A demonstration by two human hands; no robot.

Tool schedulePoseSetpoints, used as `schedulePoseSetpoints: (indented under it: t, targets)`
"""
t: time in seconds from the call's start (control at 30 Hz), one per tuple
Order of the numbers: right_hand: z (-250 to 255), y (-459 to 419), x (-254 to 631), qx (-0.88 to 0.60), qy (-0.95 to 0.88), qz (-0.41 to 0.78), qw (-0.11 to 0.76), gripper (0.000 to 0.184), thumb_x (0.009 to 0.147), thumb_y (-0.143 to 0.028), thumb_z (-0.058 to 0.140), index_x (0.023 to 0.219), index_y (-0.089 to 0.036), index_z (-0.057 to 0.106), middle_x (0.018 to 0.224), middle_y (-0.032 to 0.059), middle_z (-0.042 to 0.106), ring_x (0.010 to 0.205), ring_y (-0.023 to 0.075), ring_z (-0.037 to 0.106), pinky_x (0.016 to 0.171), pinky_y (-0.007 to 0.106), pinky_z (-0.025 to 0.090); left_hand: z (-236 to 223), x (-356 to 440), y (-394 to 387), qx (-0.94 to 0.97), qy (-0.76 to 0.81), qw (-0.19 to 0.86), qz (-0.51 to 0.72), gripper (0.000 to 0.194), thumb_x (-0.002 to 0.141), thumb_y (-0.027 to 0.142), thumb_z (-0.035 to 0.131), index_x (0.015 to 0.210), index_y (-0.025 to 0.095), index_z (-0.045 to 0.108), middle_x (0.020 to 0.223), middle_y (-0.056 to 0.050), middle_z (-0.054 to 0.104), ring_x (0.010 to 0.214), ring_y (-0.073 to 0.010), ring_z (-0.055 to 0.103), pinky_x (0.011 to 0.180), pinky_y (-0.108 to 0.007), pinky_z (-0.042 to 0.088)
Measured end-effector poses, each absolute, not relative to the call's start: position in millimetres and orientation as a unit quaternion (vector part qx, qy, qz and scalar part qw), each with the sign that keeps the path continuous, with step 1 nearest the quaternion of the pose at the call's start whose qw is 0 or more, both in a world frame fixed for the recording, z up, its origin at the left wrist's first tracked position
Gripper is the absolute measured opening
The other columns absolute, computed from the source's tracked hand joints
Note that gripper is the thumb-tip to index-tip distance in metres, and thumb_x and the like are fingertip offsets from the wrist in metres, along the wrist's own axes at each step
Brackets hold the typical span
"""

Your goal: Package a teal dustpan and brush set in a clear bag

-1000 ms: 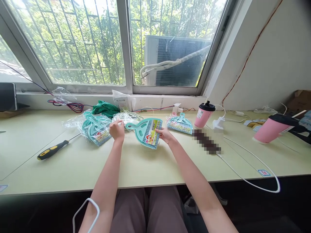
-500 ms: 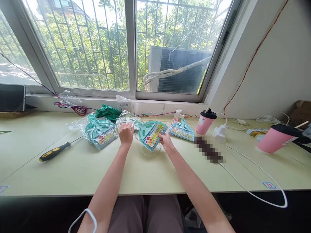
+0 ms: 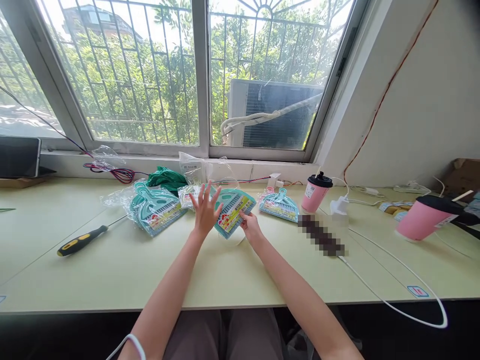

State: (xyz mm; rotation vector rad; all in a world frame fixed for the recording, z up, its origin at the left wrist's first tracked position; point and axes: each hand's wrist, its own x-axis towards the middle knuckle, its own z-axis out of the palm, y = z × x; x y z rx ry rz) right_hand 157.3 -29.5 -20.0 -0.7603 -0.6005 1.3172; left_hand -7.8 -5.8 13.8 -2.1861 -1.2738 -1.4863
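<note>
In the middle of the bench (image 3: 210,287), between the packaged dustpan sets (image 3: 155,212) on the left and another dustpan set (image 3: 279,206) on the right, you have the mint-green dustpan (image 3: 226,231) in front of you. It should feel light, being thin moulded plastic by the look of it, stiff enough to keep its shape from a hold at one edge. Expect the smooth surface to slip a little under a loose pinch, and the printed label (image 3: 237,209) to crease if squeezed. It does not look fragile, though the thin rim could flex under a hard press. The broad right end offers you a firm flat edge to pinch; the narrow end on the left would suit a full-hand wrap, but it is hidden behind your left hand (image 3: 205,210).

Your right hand (image 3: 250,225) has that broad edge pinched, thumb on top over the label's right end. Your left hand is wide, fingers spread in front of the narrow end and gripping nothing; you cannot tell from here whether it touches the plastic.

The piece tilts, its label slanting up toward the far right. The pan fans out from a rounded far side to a straight near edge, with the yellow label carrying red cartoon figures at its near left and dark bluish bristle-like lines beside it.
</note>
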Motion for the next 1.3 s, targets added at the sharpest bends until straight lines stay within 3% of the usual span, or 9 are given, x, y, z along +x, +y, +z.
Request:
schedulePoseSetpoints:
  t: [0.1,0.17,0.27,0.37,0.53,0.8,0.93,1.1,1.3]
  targets:
    - [-20,-30,158,-0.324,-0.243,0.571,0.714,0.020,0.069,-0.019,0.078,0.086,-0.018,0.067,0.089,0.0038,0.077,0.084,0.0181,0.072,0.073,0.028,0.061,16,-8,-4,-0.648,-0.459,0.026,-0.608,0.099,0.077,0.057,0.072,0.157,0.023,0.025,0.167,-0.015,0.006,0.153,-0.0382,0.001,0.120,-0.063,-0.005]
    - [-19,-30,159,-0.316,-0.231,0.566,0.726,0.020,0.070,-0.019,0.077,0.087,-0.019,0.066,0.091,0.0041,0.077,0.089,0.0188,0.072,0.075,0.029,0.061,16,-11,2,-0.584,-0.459,-0.117,-0.659,0.117,0.070,0.065,0.075,0.159,0.023,0.012,0.167,-0.018,0.002,0.153,-0.0390,0.005,0.121,-0.060,0.010]
    - [-18,-29,160,-0.302,-0.220,0.562,0.738,0.018,0.073,-0.019,0.074,0.089,-0.020,0.066,0.094,0.0046,0.077,0.095,0.0195,0.072,0.079,0.030,0.062,14,-15,10,-0.554,-0.388,-0.419,-0.605,0.111,0.071,0.069,0.071,0.157,0.025,0.018,0.158,-0.020,0.033,0.143,-0.0386,0.037,0.114,-0.054,0.035]
    - [-17,-28,162,-0.292,-0.215,0.558,0.746,0.015,0.076,-0.018,0.071,0.091,-0.020,0.066,0.096,0.0041,0.077,0.098,0.0186,0.072,0.082,0.030,0.062,10,-13,15,-0.535,-0.327,-0.545,-0.557,0.096,0.070,0.068,0.072,0.147,0.019,0.042,0.128,-0.017,0.065,0.119,-0.0337,0.062,0.104,-0.048,0.047]
    - [-15,-26,167,-0.274,-0.199,0.559,0.757,0.018,0.080,-0.015,0.067,0.097,-0.021,0.066,0.094,0.0022,0.076,0.094,0.0159,0.072,0.082,0.027,0.062,6,-6,15,-0.518,-0.347,-0.515,-0.588,0.068,0.068,0.070,0.070,0.110,0.017,0.068,0.093,-0.011,0.075,0.090,-0.0279,0.071,0.083,-0.041,0.056]
    - [-8,-26,173,-0.267,-0.200,0.532,0.778,0.020,0.081,-0.018,0.068,0.100,-0.023,0.066,0.102,0.0018,0.076,0.103,0.0148,0.070,0.089,0.026,0.060,-4,4,8,-0.635,-0.417,-0.339,-0.554,0.040,0.080,0.058,0.060,0.085,0.019,0.070,0.072,-0.007,0.071,0.062,-0.0223,0.067,0.066,-0.034,0.051]
    - [-2,-28,180,-0.269,-0.215,0.500,0.795,0.027,0.081,-0.023,0.070,0.107,-0.024,0.066,0.107,0.0021,0.075,0.108,0.0163,0.069,0.095,0.029,0.058,-9,17,-9,-0.779,-0.402,-0.203,-0.437,0.023,0.087,0.033,0.051,0.084,0.022,0.071,0.074,-0.006,0.072,0.067,-0.0221,0.068,0.068,-0.033,0.049]
    - [1,-28,190,-0.263,-0.202,0.487,0.808,0.026,0.083,-0.022,0.067,0.109,-0.024,0.066,0.108,0.0028,0.075,0.109,0.0166,0.069,0.096,0.030,0.058,-14,19,-12,-0.812,-0.366,-0.142,-0.432,0.033,0.085,0.031,0.055,0.115,0.025,0.066,0.113,-0.008,0.070,0.091,-0.0236,0.069,0.081,-0.036,0.052]
    - [1,-27,188,-0.245,-0.237,0.550,0.762,0.018,0.080,-0.017,0.069,0.097,-0.023,0.069,0.105,0.0009,0.076,0.103,0.0150,0.070,0.089,0.026,0.059,-11,3,16,-0.700,-0.348,-0.358,-0.511,0.033,0.081,0.037,0.054,0.103,0.018,0.069,0.118,-0.013,0.068,0.115,-0.0302,0.062,0.105,-0.050,0.044]
